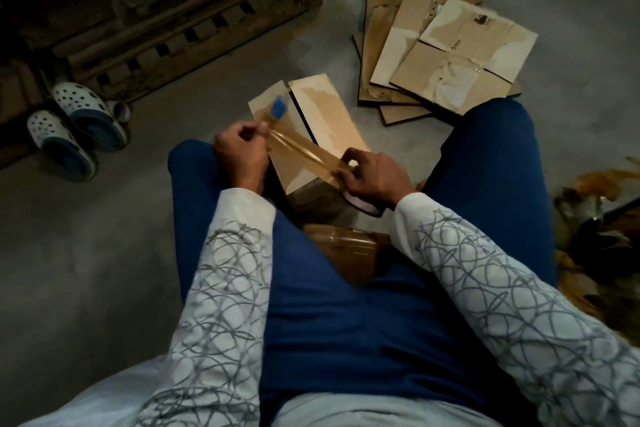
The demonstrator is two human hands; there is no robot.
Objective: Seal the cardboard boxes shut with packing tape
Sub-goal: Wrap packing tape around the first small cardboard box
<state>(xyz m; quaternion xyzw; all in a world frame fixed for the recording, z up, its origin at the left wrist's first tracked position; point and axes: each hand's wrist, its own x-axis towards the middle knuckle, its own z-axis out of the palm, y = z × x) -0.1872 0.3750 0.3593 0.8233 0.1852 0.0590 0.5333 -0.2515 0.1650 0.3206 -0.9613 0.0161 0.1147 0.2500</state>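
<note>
While the person is sitting on the floor (pixel 86 253) with knees apart, the cardboard box (pixel 325 118) is standing between them, its two top flaps lying nearly closed with a dark gap showing along the seam. Both hands are working just above its near end, stretching a strip of brown packing tape (pixel 304 151) between them. The left hand (pixel 239 152) is curling its fingers and pinching the free end of the strip, and a small blue object (pixel 278 110), too blurred to name, is sticking up just beyond its fingertips. The right hand (pixel 372 180) is pinching the other end with bent fingers, and what looks like the tape roll (pixel 363 206) is sitting mostly hidden beneath it. The strip is looking creased lengthwise, folding onto itself near the middle, and that is probably the main risk: if the hands are twisting against each other or letting the tension go slack, the sticky face may be bonding to itself and the piece will be wasted. Lowering it off-line is another danger, since the tape is running at an angle to the seam and could be landing on one flap only, leaving the gap unsealed. A stack of flattened boxes (pixel 450 52) is lying well apart on the floor, and a pair of clogs (pixel 79 128) is sitting beside a wooden pallet (pixel 173 28).
</note>
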